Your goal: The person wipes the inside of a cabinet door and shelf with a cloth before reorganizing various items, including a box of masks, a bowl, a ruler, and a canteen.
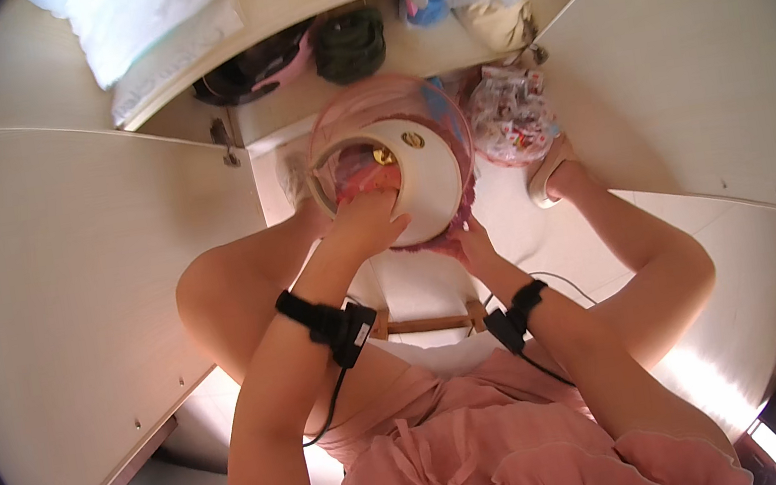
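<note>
A white cylindrical container (pixel 434 175) with a gold emblem lies tilted, its opening towards the left. Red and pink material (pixel 367 179) and a shiny gold-coloured piece (pixel 384 156) show inside it. The fingers of my left hand (pixel 370 222) reach into the opening, with the thumb near the rim; whether they grip anything is hidden. My right hand (pixel 476 243) holds dark pink fuzzy material (pixel 450 242) at the container's lower right. A clear pink round tub (pixel 383 86) stands around and behind the container.
Open white cabinet doors (pixel 104 255) flank me. A clear bag of small wrapped items (pixel 512 115) lies right of the tub. Dark bundled items (pixel 349 45) and a cream cloth bag (pixel 502 22) fill the shelf above. A wooden bar (pixel 427 325) is below my hands.
</note>
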Demonstrator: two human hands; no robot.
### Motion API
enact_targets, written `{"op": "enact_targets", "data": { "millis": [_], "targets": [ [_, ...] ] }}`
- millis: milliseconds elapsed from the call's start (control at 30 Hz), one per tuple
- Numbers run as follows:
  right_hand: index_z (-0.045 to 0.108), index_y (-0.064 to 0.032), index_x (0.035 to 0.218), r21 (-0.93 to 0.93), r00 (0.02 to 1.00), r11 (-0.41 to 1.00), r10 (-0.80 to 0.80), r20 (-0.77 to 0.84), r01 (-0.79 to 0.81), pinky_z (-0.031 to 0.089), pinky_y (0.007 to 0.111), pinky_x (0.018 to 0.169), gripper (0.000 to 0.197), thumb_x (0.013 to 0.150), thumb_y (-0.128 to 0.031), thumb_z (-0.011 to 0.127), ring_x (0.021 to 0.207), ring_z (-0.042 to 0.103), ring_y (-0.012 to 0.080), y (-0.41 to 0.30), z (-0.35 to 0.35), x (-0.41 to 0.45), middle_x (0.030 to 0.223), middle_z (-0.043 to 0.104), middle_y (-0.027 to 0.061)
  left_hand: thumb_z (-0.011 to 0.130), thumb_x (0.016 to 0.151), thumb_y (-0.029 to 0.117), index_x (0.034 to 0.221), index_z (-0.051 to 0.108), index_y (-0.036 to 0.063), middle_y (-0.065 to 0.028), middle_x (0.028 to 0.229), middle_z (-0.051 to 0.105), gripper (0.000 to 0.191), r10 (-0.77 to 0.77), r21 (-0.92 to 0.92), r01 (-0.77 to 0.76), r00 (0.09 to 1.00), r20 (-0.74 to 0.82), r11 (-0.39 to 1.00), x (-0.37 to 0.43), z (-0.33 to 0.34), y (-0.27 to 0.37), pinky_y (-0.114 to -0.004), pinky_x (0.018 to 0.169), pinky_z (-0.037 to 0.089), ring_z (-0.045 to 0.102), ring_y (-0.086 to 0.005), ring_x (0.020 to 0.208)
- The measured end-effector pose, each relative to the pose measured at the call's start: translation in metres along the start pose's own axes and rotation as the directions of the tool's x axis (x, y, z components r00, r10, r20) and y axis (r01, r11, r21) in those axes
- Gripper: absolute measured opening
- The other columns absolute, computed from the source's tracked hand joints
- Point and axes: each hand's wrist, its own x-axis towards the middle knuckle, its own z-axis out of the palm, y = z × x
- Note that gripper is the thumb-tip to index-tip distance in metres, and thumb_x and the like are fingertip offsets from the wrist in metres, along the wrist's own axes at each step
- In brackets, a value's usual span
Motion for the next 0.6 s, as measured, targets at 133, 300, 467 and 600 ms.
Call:
{"op": "enact_targets", "data": {
  "millis": [133,300,467,600],
  "targets": [
    [0.026,-0.009,0.126,-0.094,0.999,0.996,-0.015,-0.038,0.012,0.05,0.045,0.078,0.058,0.072,0.009,0.037,0.093,0.056,0.0341,-0.035,0.015,-0.051,0.108,0.05,0.0189,0.054,0.079,0.019,0.118,0.041,0.007,-0.0131,0.101,0.053,0.043,-0.057,-0.534,-0.103,0.96,-0.275,0.839,-0.035,-0.055,0.017,-0.031,0.08,0.04,0.052,-0.022,0.092],
    [0.03,-0.0106,0.125,-0.153,0.999,0.988,-0.033,-0.021,0.029,0.05,0.044,0.078,0.056,0.072,0.008,0.039,0.088,0.058,0.0322,-0.063,0.031,-0.103,0.104,0.052,0.0166,0.06,0.077,0.017,0.125,0.03,0.0104,-0.0056,0.103,0.049,0.056,-0.272,-0.532,-0.154,0.723,-0.635,0.833,-0.058,-0.065,-0.05,-0.032,0.082,0.039,0.048,-0.0171,0.093],
    [0.032,-0.0087,0.122,-0.217,0.994,0.976,-0.026,-0.105,0.003,0.049,0.044,0.079,0.053,0.072,0.007,0.04,0.086,0.058,0.0302,-0.084,0.025,-0.15,0.097,0.054,0.0152,0.06,0.078,0.018,0.118,0.037,0.0095,-0.0026,0.097,0.051,0.047,-0.085,-0.987,0.07,0.995,0.058,0.148,-0.063,-0.069,0.009,-0.029,0.08,0.04,0.05,-0.0145,0.086],
    [0.033,-0.0044,0.12,-0.271,0.991,0.962,-0.058,-0.124,0.022,0.051,0.042,0.074,0.052,0.07,0.009,0.04,0.081,0.059,0.0308,-0.096,0.038,-0.176,0.098,0.054,0.0175,0.06,0.079,0.021,0.108,0.042,0.008,-0.0062,0.085,0.055,0.036,-0.187,-0.994,0.027,0.982,0.008,0.102,-0.051,-0.035,-0.005,-0.025,0.063,0.046,0.054,-0.0144,0.07]
  ]
}}
